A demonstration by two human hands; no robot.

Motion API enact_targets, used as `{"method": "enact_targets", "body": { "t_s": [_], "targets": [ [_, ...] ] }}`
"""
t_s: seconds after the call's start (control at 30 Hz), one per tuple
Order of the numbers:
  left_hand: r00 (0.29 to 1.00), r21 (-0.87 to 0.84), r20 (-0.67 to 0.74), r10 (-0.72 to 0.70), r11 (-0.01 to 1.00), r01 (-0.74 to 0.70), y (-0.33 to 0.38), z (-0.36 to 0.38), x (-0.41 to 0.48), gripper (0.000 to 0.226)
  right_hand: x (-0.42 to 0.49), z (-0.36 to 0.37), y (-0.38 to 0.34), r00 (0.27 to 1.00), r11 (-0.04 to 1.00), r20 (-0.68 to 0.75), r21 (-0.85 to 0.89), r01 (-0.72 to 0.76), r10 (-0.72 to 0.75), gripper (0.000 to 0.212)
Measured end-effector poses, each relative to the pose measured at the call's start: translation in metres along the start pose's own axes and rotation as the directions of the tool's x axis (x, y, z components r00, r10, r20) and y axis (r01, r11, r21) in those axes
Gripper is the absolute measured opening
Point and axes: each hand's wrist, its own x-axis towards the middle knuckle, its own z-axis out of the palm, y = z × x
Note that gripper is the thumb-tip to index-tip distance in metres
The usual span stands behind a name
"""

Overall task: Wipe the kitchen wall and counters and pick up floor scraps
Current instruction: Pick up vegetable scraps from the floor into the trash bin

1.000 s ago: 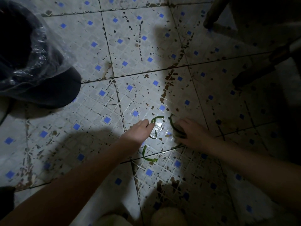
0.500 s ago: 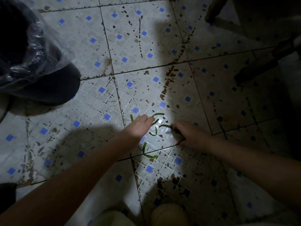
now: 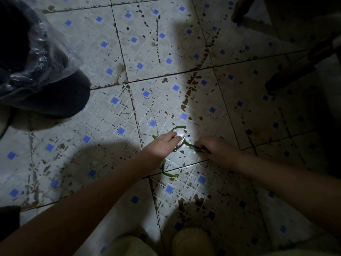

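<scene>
Your left grip (image 3: 162, 145) is released, its fingers stretched nearly straight and the fingertips (image 3: 176, 136) resting on the tiled floor (image 3: 110, 52) in the bright patch of light. Your right grip (image 3: 215, 150), just beside it, is clenched on a bunch of strips (image 3: 200, 149), thin green scraps pinched under its curled fingers. One thin strip (image 3: 183, 143) runs from that bunch across the gap to the left grip's fingers. Just beyond the left fingertips a curved strip (image 3: 178, 127) lies on the floor. A short strip (image 3: 154, 137) pokes out from the outer side of the left grip. A hooked strip (image 3: 168, 171) lies beside the left wrist, nearer to you, across a grout line. Well off to the outer side of the left grip stands a dark bin (image 3: 60, 97) lined with a clear plastic bag (image 3: 36, 58). Far beyond the right grip there are dim furniture legs (image 3: 249, 23), too dark to make out further.
</scene>
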Motion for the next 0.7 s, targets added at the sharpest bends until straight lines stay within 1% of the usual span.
{"method": "enact_targets", "body": {
  "t_s": [0.07,0.13,0.2,0.27,0.37,0.4,0.5,0.6,0.7],
  "targets": [
    [0.992,0.023,0.009,-0.122,0.992,0.122,-0.002,0.001,0.004,0.062,0.0,-0.005,-0.001,0.998,0.998,-0.064,0.064,-0.02,0.024,0.015],
    [0.983,0.055,0.044,-0.18,0.983,0.177,-0.007,0.002,0.007,0.068,0.002,-0.009,0.002,0.991,0.998,-0.131,0.065,-0.014,0.022,0.007],
    [0.979,0.092,0.091,-0.181,0.981,0.173,-0.01,0.001,0.009,0.067,0.003,-0.011,0.005,0.988,0.999,-0.154,0.036,-0.014,0.02,0.003],
    [0.974,0.118,0.141,-0.174,0.98,0.158,-0.01,-0.002,0.012,0.06,0.003,-0.01,0.008,0.988,0.999,-0.149,0.029,-0.025,0.03,0.007],
    [0.976,0.169,0.154,-0.151,0.978,0.125,-0.007,-0.007,0.018,0.045,0.005,-0.005,0.011,0.988,0.999,-0.149,0.043,-0.03,0.036,0.013],
    [0.977,0.179,0.159,-0.142,0.977,0.113,-0.006,-0.008,0.019,0.044,0.006,-0.002,0.011,0.988,0.998,-0.147,0.064,-0.027,0.036,0.015],
    [0.971,0.168,0.191,-0.144,0.979,0.112,-0.002,-0.009,0.021,0.045,0.009,0.003,0.012,0.99,0.993,-0.141,0.118,-0.007,0.024,0.025],
    [0.973,0.172,0.202,-0.111,0.982,0.076,-0.001,-0.008,0.021,0.047,0.012,0.005,0.015,0.988,0.994,-0.146,0.109,-0.034,0.05,0.017],
    [0.972,0.17,0.225,-0.071,0.985,0.033,-0.001,-0.007,0.02,0.044,0.014,0.005,0.015,0.989,0.995,-0.142,0.099,-0.03,0.044,0.027]
  ]
}}
